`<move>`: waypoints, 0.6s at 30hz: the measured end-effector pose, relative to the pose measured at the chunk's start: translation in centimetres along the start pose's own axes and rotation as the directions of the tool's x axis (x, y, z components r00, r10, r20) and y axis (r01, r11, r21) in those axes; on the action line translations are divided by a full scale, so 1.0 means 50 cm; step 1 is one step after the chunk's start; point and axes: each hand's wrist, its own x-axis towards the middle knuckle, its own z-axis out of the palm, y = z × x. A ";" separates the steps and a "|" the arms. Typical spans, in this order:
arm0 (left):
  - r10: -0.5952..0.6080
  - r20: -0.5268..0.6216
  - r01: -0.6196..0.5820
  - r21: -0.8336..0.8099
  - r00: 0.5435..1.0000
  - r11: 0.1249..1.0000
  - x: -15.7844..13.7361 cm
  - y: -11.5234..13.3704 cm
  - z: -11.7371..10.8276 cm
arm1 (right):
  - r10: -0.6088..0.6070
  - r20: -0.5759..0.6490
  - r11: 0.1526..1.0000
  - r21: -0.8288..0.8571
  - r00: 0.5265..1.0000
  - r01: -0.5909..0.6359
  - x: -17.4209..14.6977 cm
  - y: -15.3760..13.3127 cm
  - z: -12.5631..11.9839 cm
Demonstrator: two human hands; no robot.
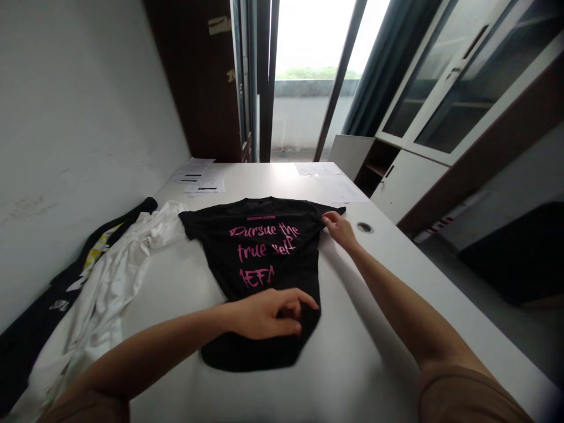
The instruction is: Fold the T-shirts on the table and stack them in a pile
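Observation:
A black T-shirt with pink lettering lies spread on the white table, its neckline towards the window and its rounded hem towards me. My right hand has its fingers closed on the cloth where the right-side sleeve meets the body. Over the lower right part of the shirt is my left hand, palm down. Its index finger reaches to the shirt's right edge and its thumb stands apart, with the other fingers partly curled. Part of the print and the left side near the hem are hidden behind my left hand and forearm.
White clothing and a dark garment with yellow print lie along the wall on the left. Papers rest at the table's far left, more sheets at the far right. A round cable hole sits near the right edge.

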 end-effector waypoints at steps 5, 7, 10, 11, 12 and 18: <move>0.065 -0.013 -0.063 0.123 0.998 0.990 0.017 -0.029 0.010 | -0.607 0.376 0.792 0.216 0.700 0.571 -0.191 -0.137 -0.002; -0.030 -0.233 0.119 0.376 0.972 0.919 0.001 -0.069 -0.007 | -0.684 0.463 0.703 0.211 0.564 0.679 -0.256 -0.156 -0.002; -0.103 -0.338 0.310 0.646 0.935 0.698 -0.051 -0.123 -0.025 | -0.693 0.525 0.624 0.093 0.494 0.776 -0.316 -0.146 -0.004; -0.129 -0.331 0.334 0.694 0.935 0.638 -0.074 -0.134 -0.029 | -0.683 0.530 0.619 0.053 0.503 0.784 -0.325 -0.136 -0.008; -0.166 -0.322 0.356 0.721 0.932 0.595 -0.100 -0.141 -0.031 | -0.671 0.529 0.626 0.028 0.520 0.780 -0.330 -0.126 -0.014; -0.414 -0.290 0.494 0.655 0.863 0.572 -0.260 -0.131 -0.032 | -0.584 0.515 0.777 0.132 0.627 0.616 -0.352 -0.070 -0.122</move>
